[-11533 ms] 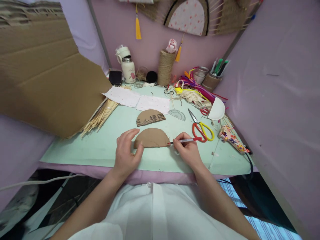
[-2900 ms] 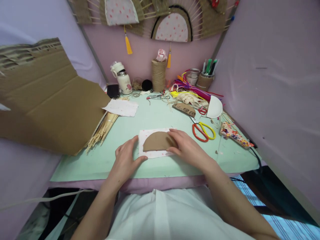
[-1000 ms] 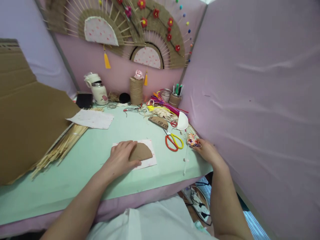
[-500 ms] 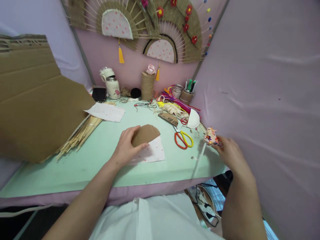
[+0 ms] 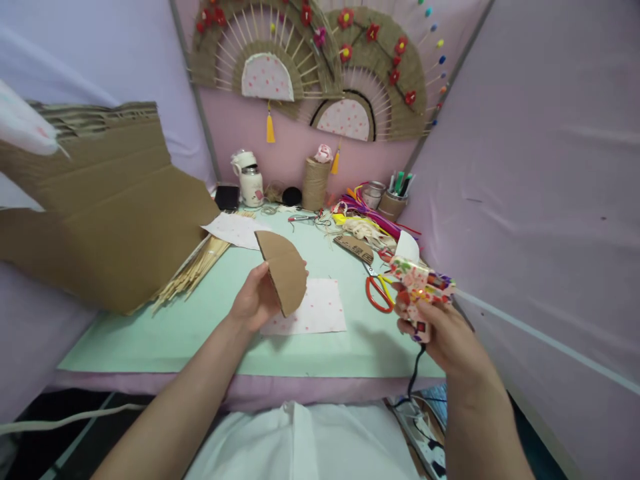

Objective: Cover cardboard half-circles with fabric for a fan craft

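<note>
My left hand (image 5: 256, 300) grips a half-round piece of brown cardboard (image 5: 285, 270), raised and tilted above the table, with its straight edge to the left. Below it lies a white sheet with pink dots (image 5: 320, 310), partly hidden by the hand and the cardboard. My right hand (image 5: 440, 327) is closed around the handle of a flower-patterned hot glue gun (image 5: 417, 287), its front end towards the left. A dark cord (image 5: 415, 373) hangs from the handle. From the gun's rear a long pale stick (image 5: 540, 337) stretches to the right.
Scissors (image 5: 379, 297) with red and yellow handles lie left of the glue gun. A large cardboard sheet (image 5: 120, 220) leans at left over thin bamboo sticks (image 5: 193, 273). Twine (image 5: 316, 183), a bottle (image 5: 251, 185) and a pen holder (image 5: 393, 205) stand behind. Decorated fans (image 5: 395, 40) hang on the back wall.
My left hand has lifted the half-round cardboard off the dotted sheet and tipped it up. My right hand has brought the glue gun inward from the table's right edge. The view has shifted.
</note>
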Demonstrator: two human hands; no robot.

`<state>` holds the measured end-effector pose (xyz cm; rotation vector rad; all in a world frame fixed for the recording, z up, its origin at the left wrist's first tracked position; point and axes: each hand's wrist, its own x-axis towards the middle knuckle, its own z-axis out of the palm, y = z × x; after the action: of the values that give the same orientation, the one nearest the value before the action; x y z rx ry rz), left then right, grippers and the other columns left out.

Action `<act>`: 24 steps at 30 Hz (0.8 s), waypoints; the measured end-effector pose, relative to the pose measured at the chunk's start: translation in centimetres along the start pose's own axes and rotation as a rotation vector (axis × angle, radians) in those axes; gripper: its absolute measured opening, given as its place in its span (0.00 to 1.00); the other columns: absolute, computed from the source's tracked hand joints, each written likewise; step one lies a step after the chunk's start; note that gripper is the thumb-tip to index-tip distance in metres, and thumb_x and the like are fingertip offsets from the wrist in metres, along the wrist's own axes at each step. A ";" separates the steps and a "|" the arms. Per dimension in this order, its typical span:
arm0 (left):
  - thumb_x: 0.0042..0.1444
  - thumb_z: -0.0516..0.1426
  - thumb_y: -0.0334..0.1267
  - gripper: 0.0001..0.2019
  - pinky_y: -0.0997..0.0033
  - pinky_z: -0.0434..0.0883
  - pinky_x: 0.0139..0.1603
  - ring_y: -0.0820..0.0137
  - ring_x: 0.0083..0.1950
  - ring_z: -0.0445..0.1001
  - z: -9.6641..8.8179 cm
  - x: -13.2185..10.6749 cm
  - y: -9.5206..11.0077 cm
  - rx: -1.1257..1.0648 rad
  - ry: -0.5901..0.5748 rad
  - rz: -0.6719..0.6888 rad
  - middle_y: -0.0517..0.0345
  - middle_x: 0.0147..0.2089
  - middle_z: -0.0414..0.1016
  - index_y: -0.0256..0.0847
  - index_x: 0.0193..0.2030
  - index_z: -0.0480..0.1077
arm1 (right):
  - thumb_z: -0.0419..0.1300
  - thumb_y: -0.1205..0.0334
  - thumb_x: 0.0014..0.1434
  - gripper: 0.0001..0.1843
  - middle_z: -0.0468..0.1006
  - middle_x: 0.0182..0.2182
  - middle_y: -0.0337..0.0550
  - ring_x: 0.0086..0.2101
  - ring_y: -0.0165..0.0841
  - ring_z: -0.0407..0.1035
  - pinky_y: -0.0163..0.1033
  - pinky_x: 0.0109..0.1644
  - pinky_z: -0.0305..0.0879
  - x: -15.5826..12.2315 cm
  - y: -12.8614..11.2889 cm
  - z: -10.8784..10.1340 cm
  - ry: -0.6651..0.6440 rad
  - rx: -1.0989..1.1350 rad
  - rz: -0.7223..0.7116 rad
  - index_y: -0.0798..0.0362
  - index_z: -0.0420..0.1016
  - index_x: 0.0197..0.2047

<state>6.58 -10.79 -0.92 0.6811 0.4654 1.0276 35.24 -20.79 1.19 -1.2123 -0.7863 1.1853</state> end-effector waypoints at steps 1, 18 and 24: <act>0.53 0.60 0.51 0.26 0.59 0.72 0.49 0.56 0.52 0.75 -0.2 -0.1 0.0 -0.022 -0.043 -0.010 0.48 0.54 0.76 0.40 0.56 0.70 | 0.69 0.51 0.47 0.18 0.70 0.26 0.40 0.25 0.27 0.61 0.32 0.23 0.56 -0.3 0.3 1.1 -0.091 0.022 0.027 0.55 0.74 0.34; 0.47 0.65 0.53 0.33 0.58 0.67 0.51 0.55 0.51 0.74 -1.3 -0.5 -1.2 0.123 -0.434 -0.091 0.46 0.54 0.76 0.41 0.58 0.69 | 0.49 0.34 0.59 0.30 0.67 0.22 0.40 0.24 0.28 0.59 0.35 0.28 0.55 -1.5 0.8 8.9 -0.371 -0.538 -0.207 0.54 0.67 0.25; 0.43 0.68 0.52 0.38 0.59 0.66 0.53 0.55 0.53 0.73 -1.2 -0.3 -1.3 0.212 -0.430 -0.137 0.46 0.56 0.74 0.42 0.60 0.67 | 0.48 0.36 0.60 0.29 0.68 0.21 0.40 0.24 0.29 0.60 0.36 0.28 0.56 -1.4 0.6 9.3 -0.332 -0.624 -0.281 0.54 0.70 0.26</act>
<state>6.51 -11.21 -2.68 1.0183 0.2409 0.6815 26.07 -19.67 2.88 -1.3518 -1.6066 0.9415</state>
